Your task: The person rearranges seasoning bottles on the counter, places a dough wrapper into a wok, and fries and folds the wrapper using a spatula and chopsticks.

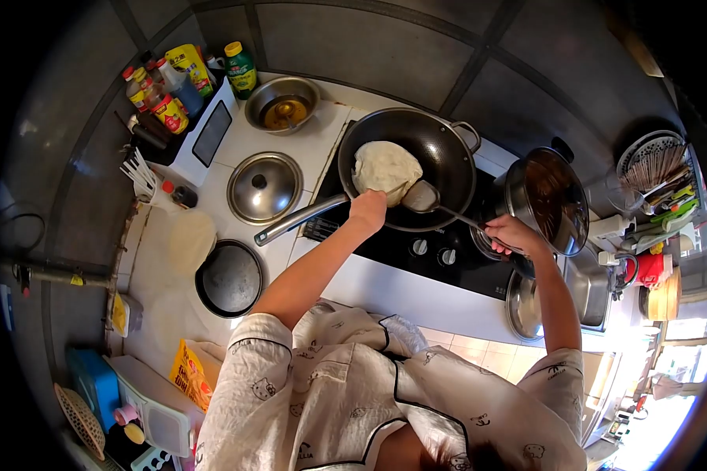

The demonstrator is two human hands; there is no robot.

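Note:
A pale round flatbread lies against the left side of the dark wok on the stove. My left hand is at its near edge, fingers closed in a pinch on the dough. My right hand grips the handle of a metal spatula. The spatula's rounded head sits inside the wok, against the flatbread's lower right edge. The wok's long handle points to the left, passing beyond my left hand. My fingertips on the dough are partly hidden by the hand itself.
A steel pot stands right of the wok. Left are a domed lid, a steel bowl with brown liquid, a black pan and a pale dough round. Sauce bottles fill the back left; a sink is at right.

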